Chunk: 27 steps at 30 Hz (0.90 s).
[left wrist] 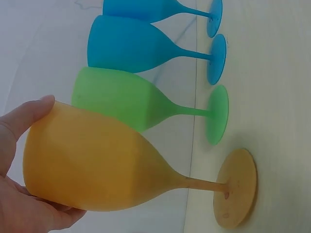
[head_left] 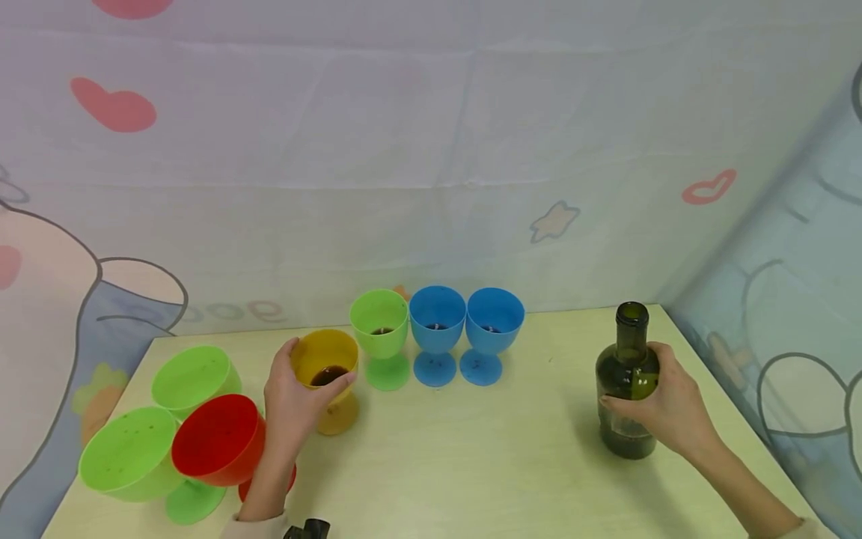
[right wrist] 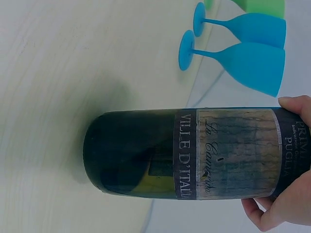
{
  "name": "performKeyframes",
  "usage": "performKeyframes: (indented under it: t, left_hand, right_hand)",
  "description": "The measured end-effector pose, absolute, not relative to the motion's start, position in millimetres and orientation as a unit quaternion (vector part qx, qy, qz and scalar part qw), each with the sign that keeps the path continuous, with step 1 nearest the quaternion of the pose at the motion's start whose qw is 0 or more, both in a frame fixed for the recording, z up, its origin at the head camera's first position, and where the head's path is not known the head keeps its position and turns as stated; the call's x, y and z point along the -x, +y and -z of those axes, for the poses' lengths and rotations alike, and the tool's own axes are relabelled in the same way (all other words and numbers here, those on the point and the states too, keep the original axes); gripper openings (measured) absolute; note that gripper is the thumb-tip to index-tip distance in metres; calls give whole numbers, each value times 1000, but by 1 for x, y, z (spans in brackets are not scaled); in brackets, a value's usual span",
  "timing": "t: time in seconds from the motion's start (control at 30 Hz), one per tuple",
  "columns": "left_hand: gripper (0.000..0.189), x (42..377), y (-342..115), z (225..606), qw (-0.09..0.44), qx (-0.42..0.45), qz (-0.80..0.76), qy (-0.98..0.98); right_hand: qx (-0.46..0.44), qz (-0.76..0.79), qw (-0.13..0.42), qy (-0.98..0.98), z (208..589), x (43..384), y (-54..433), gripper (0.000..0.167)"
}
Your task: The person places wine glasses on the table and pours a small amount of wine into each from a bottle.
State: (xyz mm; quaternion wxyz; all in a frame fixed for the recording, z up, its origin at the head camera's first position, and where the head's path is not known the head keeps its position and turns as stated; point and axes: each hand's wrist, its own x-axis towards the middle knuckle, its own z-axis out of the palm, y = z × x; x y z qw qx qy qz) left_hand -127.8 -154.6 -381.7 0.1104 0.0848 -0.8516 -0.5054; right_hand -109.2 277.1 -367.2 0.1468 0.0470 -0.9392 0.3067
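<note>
A yellow wine goblet with dark liquid in its bowl stands at the left of the row. My left hand grips its bowl from the side, thumb and fingers round it near the rim. In the left wrist view its foot is at the tabletop. My right hand holds a dark green wine bottle round its upper body, on the right side of the table. The bottle is upright and uncorked, and its label shows in the right wrist view.
Beside the yellow goblet stand a green goblet and two blue goblets, a left one and a right one, each with a little dark liquid. A red goblet and two green ones crowd the left front. A printed cloth hangs behind the table.
</note>
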Motion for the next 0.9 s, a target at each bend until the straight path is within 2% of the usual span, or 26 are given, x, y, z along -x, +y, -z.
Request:
performKeyframes:
  t: [0.53,0.9]
  left_hand:
    - [86,156,-156,381,151,-97,513,-839]
    - [88,167,-163,386,154,-116,523,-831]
  right_hand:
    - [-43,-306,130,-942,366,109,281,87]
    - [-43,-308,126,-942,366,108,282,86]
